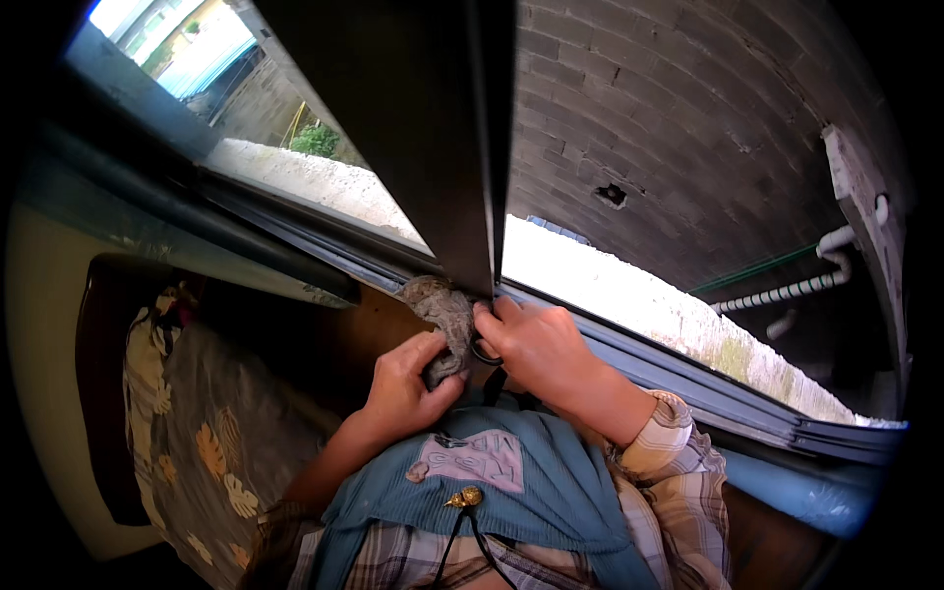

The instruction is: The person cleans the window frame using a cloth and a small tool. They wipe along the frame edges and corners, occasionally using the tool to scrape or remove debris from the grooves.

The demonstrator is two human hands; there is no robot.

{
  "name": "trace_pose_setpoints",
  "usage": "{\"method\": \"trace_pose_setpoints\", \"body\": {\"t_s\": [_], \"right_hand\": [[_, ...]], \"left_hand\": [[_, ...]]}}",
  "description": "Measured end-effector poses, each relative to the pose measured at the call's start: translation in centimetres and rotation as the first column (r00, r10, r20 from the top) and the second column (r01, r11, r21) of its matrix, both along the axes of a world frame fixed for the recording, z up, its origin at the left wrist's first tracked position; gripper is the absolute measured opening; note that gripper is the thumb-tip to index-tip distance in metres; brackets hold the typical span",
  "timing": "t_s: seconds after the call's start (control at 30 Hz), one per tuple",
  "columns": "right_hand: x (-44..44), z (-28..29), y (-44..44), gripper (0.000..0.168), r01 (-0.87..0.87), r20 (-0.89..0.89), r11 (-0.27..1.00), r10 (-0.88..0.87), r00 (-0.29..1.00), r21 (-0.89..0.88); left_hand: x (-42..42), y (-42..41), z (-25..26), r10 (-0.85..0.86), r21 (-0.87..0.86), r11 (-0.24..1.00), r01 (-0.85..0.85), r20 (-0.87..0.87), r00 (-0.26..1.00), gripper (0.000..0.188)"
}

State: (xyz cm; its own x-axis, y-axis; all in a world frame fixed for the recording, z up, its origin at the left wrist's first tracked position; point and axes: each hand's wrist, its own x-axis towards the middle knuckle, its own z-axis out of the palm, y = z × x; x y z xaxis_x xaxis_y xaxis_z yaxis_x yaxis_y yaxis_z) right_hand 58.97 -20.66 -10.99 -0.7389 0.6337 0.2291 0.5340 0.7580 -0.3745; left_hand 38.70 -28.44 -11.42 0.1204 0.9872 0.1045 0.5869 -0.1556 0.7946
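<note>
A crumpled grey rag (446, 313) lies against the foot of the dark upright window frame (442, 184). My left hand (409, 380) grips the rag's lower end between thumb and fingers. At the right of the rag, my right hand (542, 350) is closed around part of a tool with a black loop handle (487, 355), perhaps scissors; its working end is hidden by the fingers and the frame. Both hands are close together above the sliding window's sill track (634, 339).
Outside stand a rough ledge (627, 295) and a grey block wall (664, 147) with white pipes (782, 291). At the left, a patterned cloth (221, 442) covers something beside a dark wooden edge (110, 383). A blue apron (560, 457) covers my front.
</note>
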Motion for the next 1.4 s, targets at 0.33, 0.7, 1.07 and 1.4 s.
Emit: {"method": "trace_pose_setpoints", "body": {"t_s": [0.33, 0.7, 1.07, 1.4], "right_hand": [[1.3, -0.2, -0.8, 0.025, 0.029, -0.158, 0.992, -0.049, 0.986, -0.123], [3.9, 1.8, -0.6, 0.031, 0.048, -0.32, 0.99, -0.089, 0.943, -0.134], [1.6, 2.8, 4.3, 0.023, -0.222, -0.427, 0.965, 0.143, 0.893, -0.142], [2.1, 3.3, 3.2, 0.024, -0.127, -0.526, 0.967, -0.007, 0.851, -0.219]], "left_hand": [[1.6, 2.2, 0.8, 0.167, -0.016, 0.986, -0.168, -0.041, 0.985, 0.051], [0.2, 0.7, 0.0, -0.181, 0.004, 0.983, 0.183, 0.175, 0.968, 0.028], [-0.5, 1.3, -0.3, -0.52, 0.043, 0.851, 0.524, 0.212, 0.827, 0.029], [1.0, 1.0, -0.2, -0.585, 0.143, 0.809, 0.57, 0.287, 0.759, 0.033]]}}
